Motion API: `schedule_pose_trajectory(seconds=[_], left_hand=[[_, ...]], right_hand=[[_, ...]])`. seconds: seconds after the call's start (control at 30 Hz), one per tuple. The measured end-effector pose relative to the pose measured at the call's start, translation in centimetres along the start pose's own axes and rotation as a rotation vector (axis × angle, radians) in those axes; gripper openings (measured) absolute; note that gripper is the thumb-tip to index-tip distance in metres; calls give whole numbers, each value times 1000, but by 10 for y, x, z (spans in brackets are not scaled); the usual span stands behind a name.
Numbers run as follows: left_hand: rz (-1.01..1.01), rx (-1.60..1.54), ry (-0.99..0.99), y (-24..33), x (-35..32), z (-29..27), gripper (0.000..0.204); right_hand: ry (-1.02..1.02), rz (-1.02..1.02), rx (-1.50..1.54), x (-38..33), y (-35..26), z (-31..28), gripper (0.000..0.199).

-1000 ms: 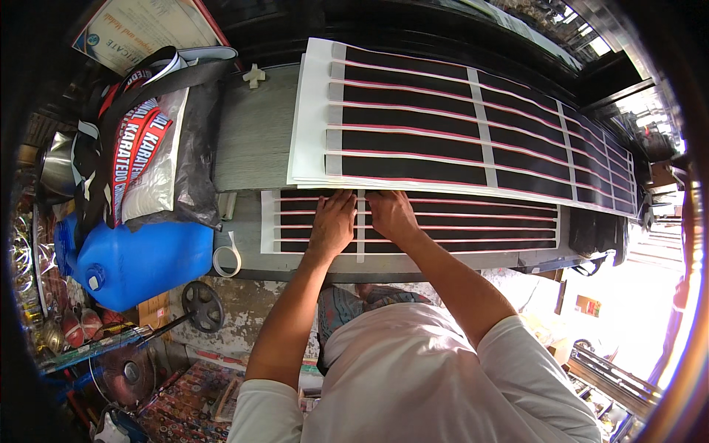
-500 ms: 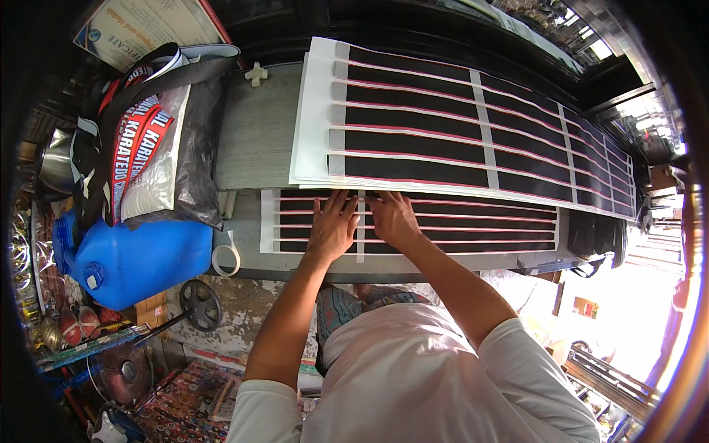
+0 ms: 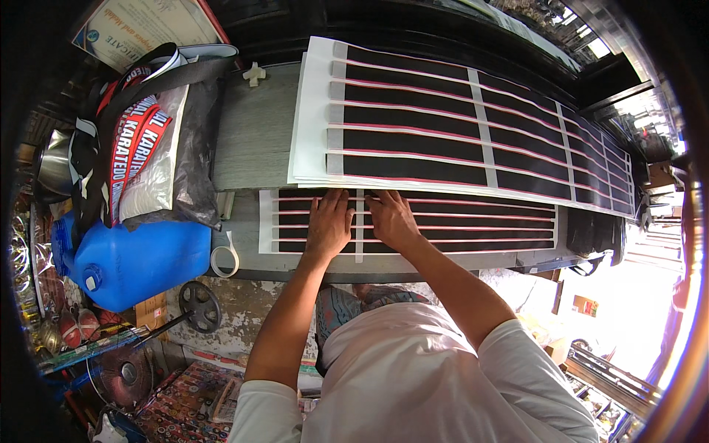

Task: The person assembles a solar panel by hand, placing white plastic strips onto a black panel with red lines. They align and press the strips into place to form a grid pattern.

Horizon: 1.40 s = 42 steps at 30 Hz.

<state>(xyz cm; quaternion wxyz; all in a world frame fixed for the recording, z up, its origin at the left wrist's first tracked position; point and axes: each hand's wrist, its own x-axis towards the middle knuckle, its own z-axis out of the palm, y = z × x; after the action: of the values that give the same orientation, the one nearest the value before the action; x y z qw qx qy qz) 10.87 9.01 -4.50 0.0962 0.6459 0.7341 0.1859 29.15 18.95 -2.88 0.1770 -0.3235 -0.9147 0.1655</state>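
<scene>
Both my hands lie on the nearer striped sheet [image 3: 473, 235], which has long black bands parted by white and red lines. My left hand [image 3: 329, 224] rests flat left of a pale tape strip [image 3: 360, 240] running across the bands, its fingers stretched out. Just right of that strip sits my right hand [image 3: 391, 219], fingers extended away from me and thumb side toward the tape. The fingertips of both reach the edge of a larger stack of striped sheets [image 3: 413, 136], which covers the far part of the nearer sheet.
A roll of white tape [image 3: 224, 260] lies at the table's near left edge. Left of the sheets are a blue jug [image 3: 144, 255] and a plastic bag with printed straps [image 3: 166, 159]. A small pale cross-shaped piece [image 3: 254, 74] is farther back. Below stands a fan [image 3: 127, 373].
My left hand has shifted slightly, its fingers drawn closer together and a little away from the tape strip. My right hand stays almost in place.
</scene>
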Motion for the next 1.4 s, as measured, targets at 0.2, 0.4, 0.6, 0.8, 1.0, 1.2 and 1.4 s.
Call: schedule_pose_trajectory(seconds=[0.2, 0.4, 0.6, 0.8, 1.0, 1.2, 1.4], left_hand=[[-4, 124, -13, 5, 0, -2, 45], [-42, 112, -75, 3, 3, -3, 45], [-43, 54, -60, 5, 3, -3, 46], [-74, 66, -46, -5, -5, 2, 46], [-87, 9, -70, 3, 1, 1, 46], [-166, -55, -99, 4, 0, -7, 46], [-161, -54, -64, 4, 1, -8, 47]], right_hand=[[0, 190, -35, 8, 9, 0, 28], [-75, 264, -42, 18, 17, 15, 25], [28, 224, -98, 18, 37, 37, 28], [-114, 224, -112, 31, 12, 25, 35], [153, 222, -213, 29, 31, 44, 44], [21, 454, -63, 60, 7, 20, 43], [-201, 507, 44, 74, 7, -3, 48]])
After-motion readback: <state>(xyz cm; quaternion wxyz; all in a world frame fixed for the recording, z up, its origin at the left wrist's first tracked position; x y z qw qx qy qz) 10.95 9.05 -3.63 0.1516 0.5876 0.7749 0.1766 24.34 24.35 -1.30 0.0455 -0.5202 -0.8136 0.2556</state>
